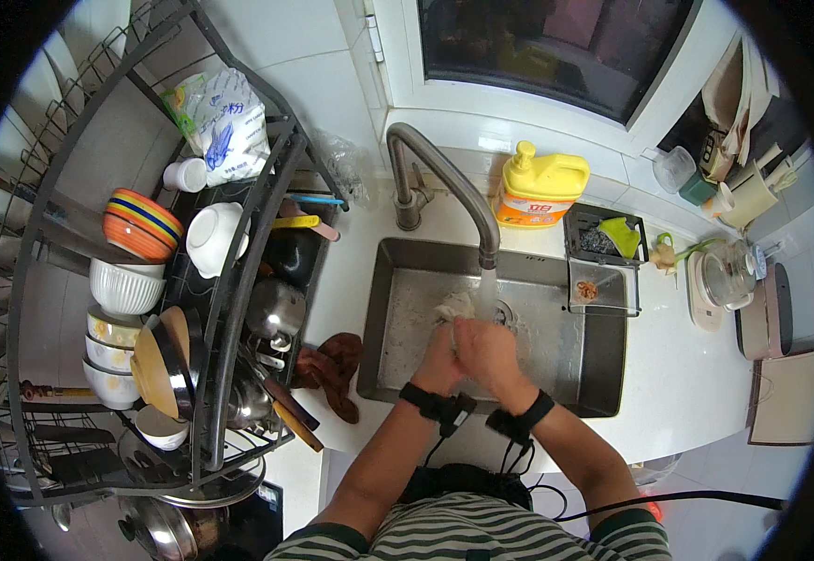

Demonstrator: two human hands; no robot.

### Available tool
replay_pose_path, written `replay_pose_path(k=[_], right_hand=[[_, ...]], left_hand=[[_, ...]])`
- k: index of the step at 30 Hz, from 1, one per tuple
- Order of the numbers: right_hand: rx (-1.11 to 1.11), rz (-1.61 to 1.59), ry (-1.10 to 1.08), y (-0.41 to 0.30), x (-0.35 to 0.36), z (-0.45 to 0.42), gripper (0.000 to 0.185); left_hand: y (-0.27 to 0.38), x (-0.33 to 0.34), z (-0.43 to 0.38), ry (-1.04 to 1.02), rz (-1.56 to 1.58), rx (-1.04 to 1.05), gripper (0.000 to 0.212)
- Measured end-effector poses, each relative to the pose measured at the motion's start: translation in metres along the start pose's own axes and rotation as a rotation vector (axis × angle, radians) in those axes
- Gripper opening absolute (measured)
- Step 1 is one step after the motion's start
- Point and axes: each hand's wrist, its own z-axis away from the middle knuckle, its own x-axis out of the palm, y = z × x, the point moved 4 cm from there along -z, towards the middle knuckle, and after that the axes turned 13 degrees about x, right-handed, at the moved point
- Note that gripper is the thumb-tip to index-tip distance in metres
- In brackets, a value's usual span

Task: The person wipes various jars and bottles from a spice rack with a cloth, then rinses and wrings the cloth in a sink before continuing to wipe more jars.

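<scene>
Over the steel sink (407, 365), my left hand (440, 359) and my right hand (489, 354) are pressed together with fingers curled. Between and beyond them bunches a pale, wet, cloth-like thing (454, 307), gripped by both hands; most of it and my fingertips are hidden. Water (487, 291) runs from the curved metal faucet (452, 172) just past my hands, towards the drain (503, 313). Each wrist wears a black strap with a small device and cable.
A dish rack (221, 336) with bowls and pans stands left, beside a brown cloth (333, 372). Behind the sink is a yellow detergent jug (543, 184). A clear strainer tray (606, 291) with food scraps overhangs the sink's right side. A glass jar (726, 270) stands farther right.
</scene>
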Motion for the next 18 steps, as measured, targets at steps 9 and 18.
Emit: replay_pose_path(k=[9, 18], right_hand=[[0.337, -0.479, -0.177, 0.074, -0.029, -0.048, 0.036], [-0.158, -0.318, -0.241, -0.042, -0.047, 0.039, 0.018]], left_hand=[[0.036, 0.038, -0.019, 0.169, 0.465, -0.519, 0.032], [0.083, 0.03, -0.028, 0.154, 0.531, -0.625, 0.057]])
